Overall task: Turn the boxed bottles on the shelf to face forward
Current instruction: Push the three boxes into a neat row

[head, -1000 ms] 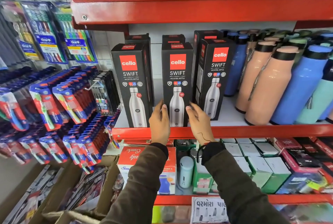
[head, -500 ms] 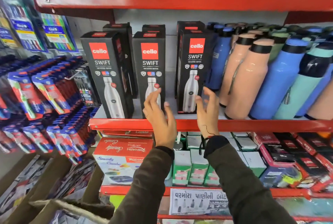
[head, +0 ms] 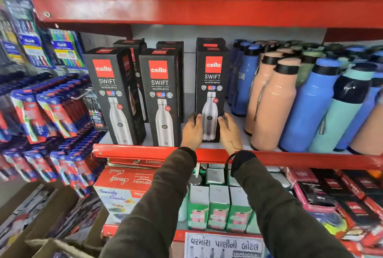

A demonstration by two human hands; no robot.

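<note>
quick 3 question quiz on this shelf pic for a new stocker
1. True or false: both hands are on the right box.
2. Which way does the left box stand? A) printed front straight at the camera B) turned so that its right side panel also shows C) lying flat
3. What stands directly right of the right box?

Key
1. True: the left hand grips its lower left edge and the right hand its lower right edge.
2. B
3. Loose bottles, with blue bottles nearest and peach bottles next.
</note>
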